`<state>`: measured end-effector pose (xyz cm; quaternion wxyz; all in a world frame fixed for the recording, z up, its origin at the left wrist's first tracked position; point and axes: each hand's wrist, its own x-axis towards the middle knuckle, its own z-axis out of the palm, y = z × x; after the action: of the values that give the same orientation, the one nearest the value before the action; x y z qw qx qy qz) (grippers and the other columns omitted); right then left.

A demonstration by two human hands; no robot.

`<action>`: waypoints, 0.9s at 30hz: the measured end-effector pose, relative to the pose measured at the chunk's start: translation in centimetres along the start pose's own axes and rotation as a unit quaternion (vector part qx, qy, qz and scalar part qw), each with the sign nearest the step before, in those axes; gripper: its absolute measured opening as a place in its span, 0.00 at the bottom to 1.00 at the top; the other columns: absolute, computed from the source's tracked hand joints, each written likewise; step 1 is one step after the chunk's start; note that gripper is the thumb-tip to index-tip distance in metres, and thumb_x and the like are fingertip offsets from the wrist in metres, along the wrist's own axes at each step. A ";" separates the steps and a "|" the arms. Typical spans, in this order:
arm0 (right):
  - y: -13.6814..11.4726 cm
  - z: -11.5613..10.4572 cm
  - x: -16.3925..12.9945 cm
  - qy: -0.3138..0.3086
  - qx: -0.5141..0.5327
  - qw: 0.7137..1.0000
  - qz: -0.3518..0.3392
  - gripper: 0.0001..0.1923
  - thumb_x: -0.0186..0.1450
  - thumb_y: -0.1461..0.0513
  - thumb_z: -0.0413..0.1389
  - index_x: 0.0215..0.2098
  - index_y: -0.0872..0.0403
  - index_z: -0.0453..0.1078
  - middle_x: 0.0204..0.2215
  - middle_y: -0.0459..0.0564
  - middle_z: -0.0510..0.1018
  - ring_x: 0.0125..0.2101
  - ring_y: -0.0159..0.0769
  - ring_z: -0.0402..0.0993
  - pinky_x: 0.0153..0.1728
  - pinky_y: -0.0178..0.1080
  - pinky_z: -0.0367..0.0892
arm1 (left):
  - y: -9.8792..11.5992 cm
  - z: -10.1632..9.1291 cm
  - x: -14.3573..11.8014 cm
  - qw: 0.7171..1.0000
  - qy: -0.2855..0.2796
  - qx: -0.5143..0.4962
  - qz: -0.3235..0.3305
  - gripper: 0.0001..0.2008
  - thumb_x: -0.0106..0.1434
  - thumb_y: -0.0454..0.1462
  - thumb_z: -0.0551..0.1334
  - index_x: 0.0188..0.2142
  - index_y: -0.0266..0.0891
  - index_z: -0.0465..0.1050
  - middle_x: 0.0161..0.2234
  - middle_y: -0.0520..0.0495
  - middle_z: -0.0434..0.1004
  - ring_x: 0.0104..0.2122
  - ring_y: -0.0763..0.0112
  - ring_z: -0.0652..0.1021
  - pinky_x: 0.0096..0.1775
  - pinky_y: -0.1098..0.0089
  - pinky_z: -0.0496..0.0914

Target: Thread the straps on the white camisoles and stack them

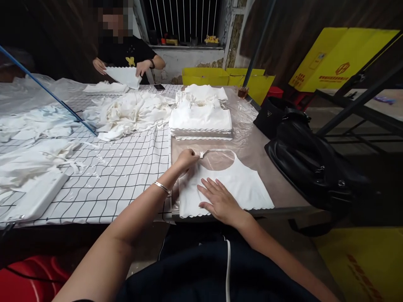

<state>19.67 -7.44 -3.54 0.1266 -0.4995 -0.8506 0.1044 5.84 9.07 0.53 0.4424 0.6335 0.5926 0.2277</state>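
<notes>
A white camisole top [239,184] with a wavy hem and a round neckline lies flat on the plastic-covered table in front of me. My left hand [188,159] is closed in a pinch on its strap at the upper left, beside a small white tag or clip [201,155]. Spread flat on the front of the fabric, my right hand [222,202] presses near the hem with open fingers. Just beyond the top sits a neat stack of folded white tops [201,121].
Loose white garments [132,111] are heaped on the checked tablecloth [135,172]. A white box-like device [37,197] lies at left, a black bag [308,163] at right. Across the table a person holds white fabric [124,75]. A blue pole [47,90] slants over the left side.
</notes>
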 end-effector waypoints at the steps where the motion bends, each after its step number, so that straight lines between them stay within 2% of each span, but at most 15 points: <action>1: 0.0 -0.1 -0.1 -0.001 0.001 1.000 0.000 0.28 0.72 0.52 0.53 0.67 0.52 0.56 0.66 0.54 0.52 0.67 0.47 0.43 0.66 0.56 0.44 | 0.2 -0.3 0.1 1.000 -0.022 -0.015 -0.001 0.08 0.60 0.35 0.62 0.24 0.37 0.70 0.27 0.43 0.76 0.37 0.58 0.78 0.37 0.66 0.70; 4: -0.1 -0.3 -0.3 -0.004 -0.005 1.000 0.003 0.28 0.72 0.53 0.53 0.67 0.54 0.57 0.66 0.55 0.51 0.67 0.48 0.43 0.66 0.56 0.44 | 1.3 -1.8 0.4 0.981 -0.106 -0.159 -0.023 0.10 0.65 0.31 0.56 0.28 0.36 0.72 0.29 0.44 0.77 0.30 0.70 0.78 0.36 0.71 0.73; 6: -0.2 -0.3 -0.2 -0.005 -0.010 1.000 0.005 0.29 0.72 0.53 0.54 0.67 0.55 0.57 0.66 0.56 0.51 0.67 0.48 0.43 0.66 0.56 0.45 | 2.2 -2.9 1.0 0.936 -0.145 -0.313 -0.065 0.11 0.66 0.29 0.55 0.28 0.35 0.72 0.28 0.46 0.77 0.26 0.74 0.77 0.35 0.73 0.73; 8: -0.2 -0.2 -0.1 -0.004 -0.013 1.000 0.005 0.29 0.72 0.53 0.54 0.66 0.57 0.57 0.66 0.56 0.51 0.67 0.47 0.43 0.66 0.56 0.45 | 3.2 -4.0 1.7 0.887 -0.146 -0.427 -0.100 0.11 0.66 0.27 0.55 0.29 0.34 0.72 0.26 0.47 0.77 0.24 0.76 0.76 0.33 0.74 0.73; 9: -0.2 -0.1 -0.1 -0.003 -0.014 1.000 0.004 0.29 0.72 0.54 0.54 0.66 0.57 0.57 0.66 0.56 0.51 0.67 0.47 0.43 0.66 0.56 0.45 | 3.7 -4.6 2.1 0.877 -0.135 -0.448 -0.105 0.11 0.67 0.27 0.54 0.30 0.34 0.72 0.25 0.48 0.77 0.24 0.76 0.77 0.31 0.75 0.73; 12: -0.2 0.0 -0.2 0.003 -0.017 1.000 0.004 0.28 0.72 0.53 0.53 0.67 0.56 0.57 0.66 0.55 0.51 0.67 0.46 0.43 0.66 0.56 0.46 | 5.2 -6.0 3.1 0.877 -0.101 -0.459 -0.095 0.12 0.69 0.27 0.53 0.31 0.33 0.71 0.26 0.48 0.78 0.25 0.75 0.78 0.30 0.74 0.73; 17: 0.0 0.0 -0.2 -0.001 -0.018 1.000 0.002 0.28 0.73 0.53 0.52 0.67 0.54 0.57 0.66 0.54 0.51 0.67 0.45 0.43 0.66 0.55 0.47 | 7.3 -8.5 4.2 0.895 -0.047 -0.440 -0.052 0.13 0.70 0.28 0.51 0.31 0.34 0.69 0.26 0.49 0.78 0.24 0.75 0.78 0.31 0.73 0.73; 20: -0.1 0.1 -0.2 0.000 -0.006 1.000 0.001 0.27 0.73 0.53 0.51 0.67 0.55 0.57 0.66 0.54 0.52 0.66 0.47 0.44 0.65 0.56 0.48 | 7.9 -9.8 4.4 0.910 -0.033 -0.414 0.002 0.11 0.71 0.30 0.52 0.33 0.34 0.70 0.28 0.47 0.78 0.26 0.75 0.78 0.33 0.73 0.73; 22: -0.1 0.1 -0.1 0.005 0.005 1.000 0.000 0.27 0.73 0.54 0.52 0.67 0.54 0.57 0.66 0.54 0.52 0.66 0.48 0.44 0.65 0.57 0.47 | 8.0 -10.3 4.1 0.924 -0.025 -0.376 0.067 0.10 0.71 0.33 0.53 0.35 0.33 0.71 0.31 0.45 0.79 0.29 0.73 0.79 0.36 0.71 0.73; 25: 0.1 -0.1 -0.1 -0.007 0.031 0.999 0.004 0.27 0.72 0.54 0.52 0.67 0.53 0.58 0.66 0.54 0.51 0.66 0.48 0.43 0.65 0.58 0.45 | 8.2 -10.2 2.6 0.943 -0.014 -0.237 0.231 0.11 0.70 0.38 0.55 0.41 0.34 0.73 0.37 0.40 0.80 0.35 0.68 0.79 0.42 0.65 0.72; 27: 0.6 -0.6 0.0 -0.027 0.070 0.997 0.006 0.27 0.71 0.55 0.54 0.66 0.52 0.59 0.66 0.55 0.53 0.66 0.48 0.44 0.65 0.57 0.45 | 8.4 -9.7 1.0 0.928 -0.010 -0.079 0.364 0.10 0.68 0.39 0.58 0.43 0.36 0.76 0.42 0.40 0.80 0.41 0.64 0.78 0.48 0.60 0.69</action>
<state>20.31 -7.11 -3.17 0.1375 -0.4919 -0.8411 0.1780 2.79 13.58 12.17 0.3833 0.7708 0.2975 0.4128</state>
